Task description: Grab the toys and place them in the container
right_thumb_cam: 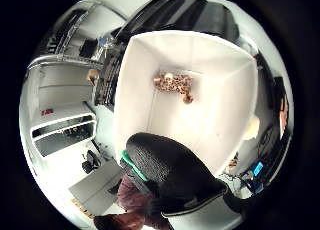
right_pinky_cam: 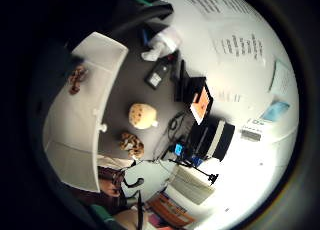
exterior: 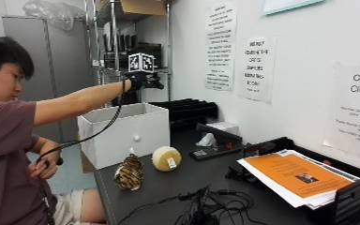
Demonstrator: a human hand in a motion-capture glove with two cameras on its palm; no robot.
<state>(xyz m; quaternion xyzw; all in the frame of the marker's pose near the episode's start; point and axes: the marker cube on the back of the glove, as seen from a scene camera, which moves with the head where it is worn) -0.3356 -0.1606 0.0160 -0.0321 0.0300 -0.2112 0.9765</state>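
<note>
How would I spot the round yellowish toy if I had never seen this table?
Find the white container on the dark table. In front of it two toys sit side by side. The round toy is plain pale yellow with a small tag, nearer the wall than the striped brown toy.

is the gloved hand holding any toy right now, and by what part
It seems to hold nothing. The gloved right hand is raised above the white container, where a spotted toy already lies; whether its fingers are open or shut cannot be told.
</note>
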